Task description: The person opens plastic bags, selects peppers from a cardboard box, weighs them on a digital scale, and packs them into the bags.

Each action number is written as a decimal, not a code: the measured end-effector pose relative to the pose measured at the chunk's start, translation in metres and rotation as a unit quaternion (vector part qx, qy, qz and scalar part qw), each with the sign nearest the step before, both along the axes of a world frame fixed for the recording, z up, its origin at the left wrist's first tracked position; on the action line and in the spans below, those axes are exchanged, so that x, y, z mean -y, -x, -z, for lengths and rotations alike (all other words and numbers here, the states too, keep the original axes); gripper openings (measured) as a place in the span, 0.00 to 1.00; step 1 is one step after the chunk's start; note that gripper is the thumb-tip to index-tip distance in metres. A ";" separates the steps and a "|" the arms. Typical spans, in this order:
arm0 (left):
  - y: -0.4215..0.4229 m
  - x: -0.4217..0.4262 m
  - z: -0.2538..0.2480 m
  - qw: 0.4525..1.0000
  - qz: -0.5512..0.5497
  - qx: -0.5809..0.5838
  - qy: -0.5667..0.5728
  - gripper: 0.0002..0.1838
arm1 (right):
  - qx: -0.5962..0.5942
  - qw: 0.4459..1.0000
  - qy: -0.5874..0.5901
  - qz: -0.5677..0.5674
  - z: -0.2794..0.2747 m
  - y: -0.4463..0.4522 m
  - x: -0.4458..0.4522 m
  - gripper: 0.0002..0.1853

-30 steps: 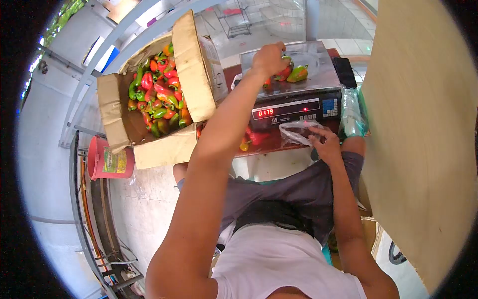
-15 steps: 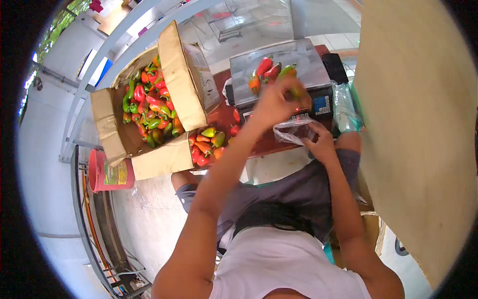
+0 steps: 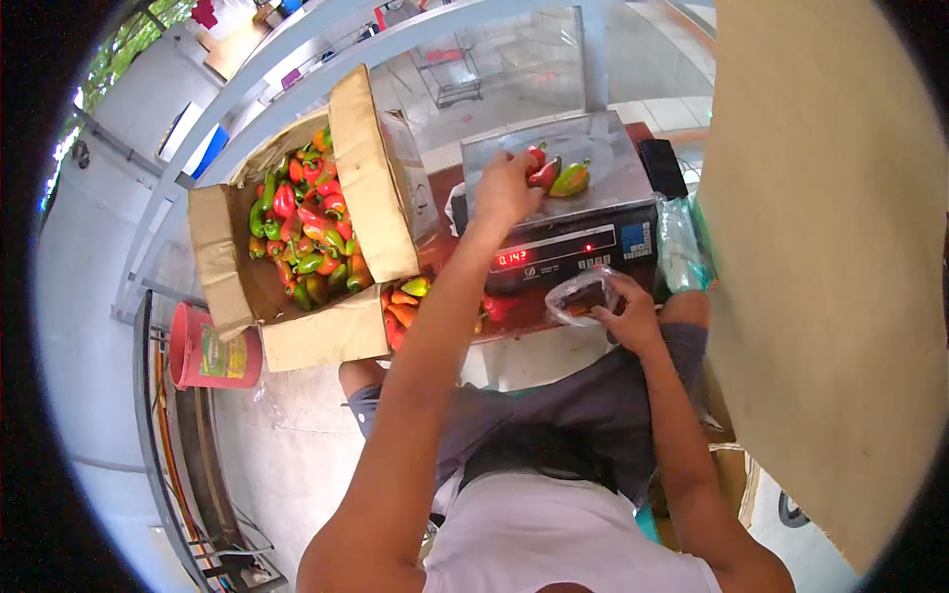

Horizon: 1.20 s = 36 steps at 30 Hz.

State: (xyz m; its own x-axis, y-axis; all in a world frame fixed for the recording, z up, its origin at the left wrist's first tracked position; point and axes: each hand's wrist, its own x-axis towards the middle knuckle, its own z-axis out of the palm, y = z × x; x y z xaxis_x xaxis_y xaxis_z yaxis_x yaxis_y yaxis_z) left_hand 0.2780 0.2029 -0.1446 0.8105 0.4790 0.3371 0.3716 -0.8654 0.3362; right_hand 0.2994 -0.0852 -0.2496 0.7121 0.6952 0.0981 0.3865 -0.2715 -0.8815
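Head: bag [image 3: 563, 301] in right hand [image 3: 632, 318]

The left hand [image 3: 506, 192] is returning from the plastic bag [image 3: 563, 304] to the far peppers [image 3: 570, 179]; the display [image 3: 512, 259] (0.179 earlier) is reading lower.

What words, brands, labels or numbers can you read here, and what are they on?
"0.14" and an unclear last digit: lit red display of the black-and-silver digital scale.
Too small to read: that scale's logo and blue keypad.
Too blurred: yellow-green label on the pink plastic bucket.
I can read nothing else.
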 end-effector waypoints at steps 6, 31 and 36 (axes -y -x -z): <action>-0.036 -0.013 0.006 0.983 -0.022 -0.176 0.044 0.27 | -0.003 1.000 -0.028 0.004 -0.002 -0.001 0.002 0.31; 0.091 0.101 0.015 0.540 0.104 -0.128 0.826 0.27 | 0.001 0.998 -0.065 0.023 -0.015 0.004 0.001 0.41; 0.094 0.090 -0.012 0.569 0.041 -0.111 0.814 0.24 | 0.044 0.998 -0.054 0.003 -0.025 0.006 -0.004 0.39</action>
State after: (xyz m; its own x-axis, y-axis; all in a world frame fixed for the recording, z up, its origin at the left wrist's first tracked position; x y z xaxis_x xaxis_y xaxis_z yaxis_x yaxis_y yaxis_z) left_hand 0.1837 0.1132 -0.1327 0.7891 -0.0330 -0.6133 0.5416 0.5083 0.6695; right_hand 0.2935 -0.0815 -0.2250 0.7017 0.6727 0.2348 0.4618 -0.1784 -0.8689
